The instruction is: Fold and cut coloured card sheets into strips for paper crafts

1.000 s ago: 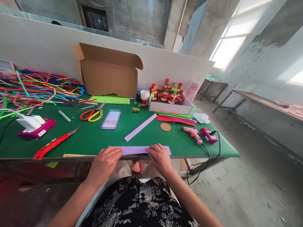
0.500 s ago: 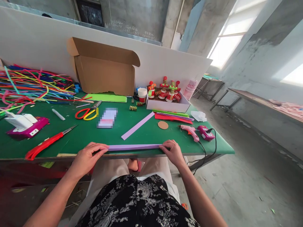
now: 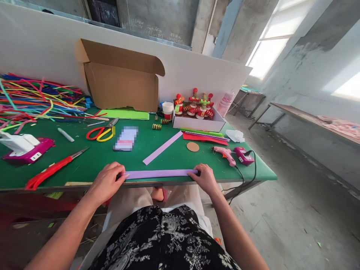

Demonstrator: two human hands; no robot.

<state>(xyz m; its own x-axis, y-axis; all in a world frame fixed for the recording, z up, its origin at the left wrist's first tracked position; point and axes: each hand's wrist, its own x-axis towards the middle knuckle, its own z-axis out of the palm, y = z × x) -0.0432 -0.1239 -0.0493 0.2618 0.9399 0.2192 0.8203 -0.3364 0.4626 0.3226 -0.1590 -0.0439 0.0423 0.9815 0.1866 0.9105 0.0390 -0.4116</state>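
A long purple paper strip stretches level along the table's front edge. My left hand pinches its left end between thumb and fingers. At the other end my right hand is closed on the strip in the same way. Just beyond lies a second purple strip, slanting up to the right on the green table. A brown cardboard disc rests flat to the right of that strip. Red-handled scissors lie left of my left hand.
A pink glue gun and a magenta power socket with cables sit at right. Behind are a box of small figures, paper cups and folded paper strips. Pipe cleaners heap at left beside an open cardboard box.
Both hands still hold the purple strip by its ends. My left hand has shifted slightly left and its fingers are curled more. The whole view has moved a little.
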